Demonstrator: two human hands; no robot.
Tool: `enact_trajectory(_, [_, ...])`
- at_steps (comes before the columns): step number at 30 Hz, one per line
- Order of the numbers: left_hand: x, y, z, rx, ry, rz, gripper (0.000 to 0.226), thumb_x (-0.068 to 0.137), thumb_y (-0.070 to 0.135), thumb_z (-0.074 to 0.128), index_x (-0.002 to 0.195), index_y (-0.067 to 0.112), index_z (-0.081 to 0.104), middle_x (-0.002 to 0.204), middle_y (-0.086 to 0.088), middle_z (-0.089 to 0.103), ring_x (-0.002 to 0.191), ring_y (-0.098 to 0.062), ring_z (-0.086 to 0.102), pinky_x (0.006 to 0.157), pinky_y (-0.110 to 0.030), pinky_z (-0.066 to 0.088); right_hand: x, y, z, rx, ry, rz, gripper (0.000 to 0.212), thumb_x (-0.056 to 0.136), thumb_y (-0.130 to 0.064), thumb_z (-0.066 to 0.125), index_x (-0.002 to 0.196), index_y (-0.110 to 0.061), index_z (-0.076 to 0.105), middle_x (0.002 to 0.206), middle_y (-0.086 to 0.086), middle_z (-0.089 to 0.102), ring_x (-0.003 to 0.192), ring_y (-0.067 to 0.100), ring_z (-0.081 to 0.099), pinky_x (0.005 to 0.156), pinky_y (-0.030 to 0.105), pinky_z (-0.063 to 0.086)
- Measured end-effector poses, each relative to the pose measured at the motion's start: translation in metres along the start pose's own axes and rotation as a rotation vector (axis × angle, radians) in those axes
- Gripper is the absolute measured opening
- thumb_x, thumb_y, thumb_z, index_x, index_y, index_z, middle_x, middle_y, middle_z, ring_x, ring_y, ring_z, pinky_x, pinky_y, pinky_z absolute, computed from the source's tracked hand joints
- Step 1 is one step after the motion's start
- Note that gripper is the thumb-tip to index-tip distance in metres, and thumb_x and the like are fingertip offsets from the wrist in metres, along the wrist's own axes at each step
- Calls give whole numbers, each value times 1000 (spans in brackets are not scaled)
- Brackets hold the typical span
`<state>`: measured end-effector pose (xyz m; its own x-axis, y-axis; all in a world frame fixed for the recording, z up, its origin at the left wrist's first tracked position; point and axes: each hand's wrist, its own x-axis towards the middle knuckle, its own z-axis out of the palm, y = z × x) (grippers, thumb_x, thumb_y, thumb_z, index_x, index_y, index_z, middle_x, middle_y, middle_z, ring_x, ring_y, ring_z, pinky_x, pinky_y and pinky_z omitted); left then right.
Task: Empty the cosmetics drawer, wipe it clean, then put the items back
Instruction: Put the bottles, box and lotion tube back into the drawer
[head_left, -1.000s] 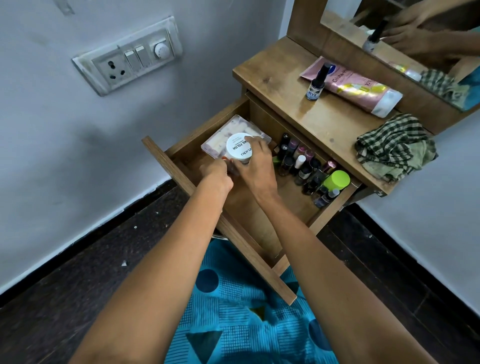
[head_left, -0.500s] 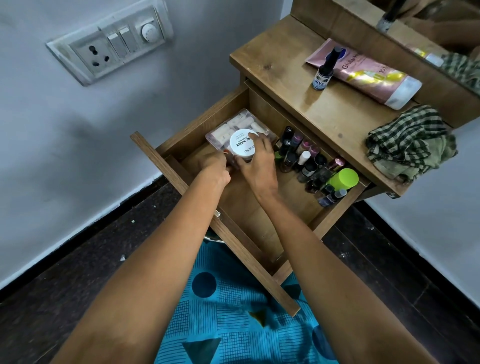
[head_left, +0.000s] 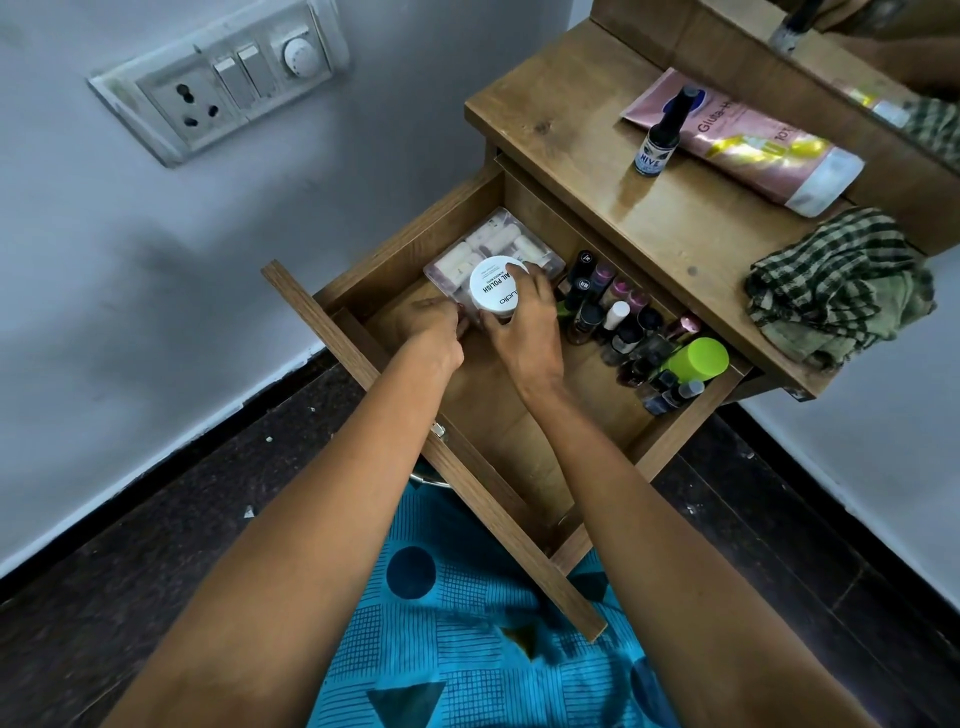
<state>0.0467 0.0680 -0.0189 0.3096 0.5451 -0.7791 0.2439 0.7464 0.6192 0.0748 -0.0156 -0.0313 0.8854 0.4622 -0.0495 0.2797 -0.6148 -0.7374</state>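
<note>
The wooden drawer (head_left: 524, 436) is pulled out. My right hand (head_left: 524, 338) grips a white round jar (head_left: 493, 288) labelled nail polish, just above the drawer's far left corner. My left hand (head_left: 434, 327) reaches beside it with curled fingers at the near edge of a clear plastic box (head_left: 498, 241) of pale rolls; whether it holds the box I cannot tell. Several nail polish bottles (head_left: 618, 322) line the drawer's right side, with a lime green cap (head_left: 698, 358) near the front.
On the dresser top (head_left: 675, 228) stand a small dark bottle (head_left: 657, 143), a pink tube (head_left: 753, 140) and a crumpled checked cloth (head_left: 836, 286). A mirror edge (head_left: 779, 62) runs behind. A switch panel (head_left: 228, 78) is on the left wall.
The view has shifted slightly. Both hands stay at the drawer's far left corner, the right one still around the white jar, the left one nudged closer to the clear box.
</note>
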Motion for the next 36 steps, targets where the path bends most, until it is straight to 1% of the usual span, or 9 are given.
enact_trajectory(2, [3,-1,-2,10,14,14,29,94,6,41,69,20,41,106,-7,54,66,-3,61,35,-7,40,-1,0,-1,-68,5,-13,60,82,-15,67,135,-5,40,144,14,35,133,29,34,108,35,34])
enact_trajectory(4, [3,0,-3,46,26,85,28,91,1,46,68,17,48,77,0,61,38,0,53,33,-8,40,-1,-2,-2,-100,21,-30,60,83,-23,65,136,-7,40,144,11,36,132,28,34,105,36,36])
enact_trajectory(6, [-4,4,-2,35,48,173,16,86,-3,54,75,4,62,71,-5,66,52,-7,60,42,-12,46,0,-5,-2,-91,49,-46,60,84,-27,64,135,-8,41,143,10,37,131,28,34,104,36,36])
enact_trajectory(8, [-12,7,2,87,28,211,13,85,3,59,95,-5,65,99,-17,68,75,-18,65,52,-18,51,4,-7,-2,-95,75,-51,59,83,-25,65,135,-8,42,142,9,39,131,28,34,105,34,34])
enact_trajectory(11, [-14,12,8,169,2,249,8,84,8,63,86,1,65,106,-22,65,63,-14,65,34,-13,41,12,-10,0,-55,107,-41,55,82,-16,65,132,-4,43,139,11,43,129,29,36,107,32,30])
enact_trajectory(13, [-11,15,13,191,2,281,8,83,7,64,88,1,65,105,-21,66,62,-13,64,35,-12,41,18,-11,0,5,118,-9,54,81,-11,66,130,-1,45,135,15,47,128,29,38,107,32,32])
enact_trajectory(19, [6,21,31,239,2,289,21,82,8,65,102,2,66,107,-20,67,98,-30,65,80,-35,55,36,-11,-2,70,100,62,52,84,-5,62,132,-3,43,136,14,44,127,25,42,103,30,38])
enact_trajectory(31, [26,20,46,191,61,330,16,82,2,63,97,2,67,101,-15,69,80,-18,63,76,-28,54,50,-8,3,3,110,53,38,88,-10,54,125,-2,50,132,11,43,116,24,48,90,31,42])
enact_trajectory(36, [26,18,45,145,72,316,10,83,0,60,90,5,65,100,-16,68,85,-21,65,77,-31,55,55,-5,9,98,149,134,24,92,-15,50,115,-7,49,83,-19,41,74,-16,46,75,24,41])
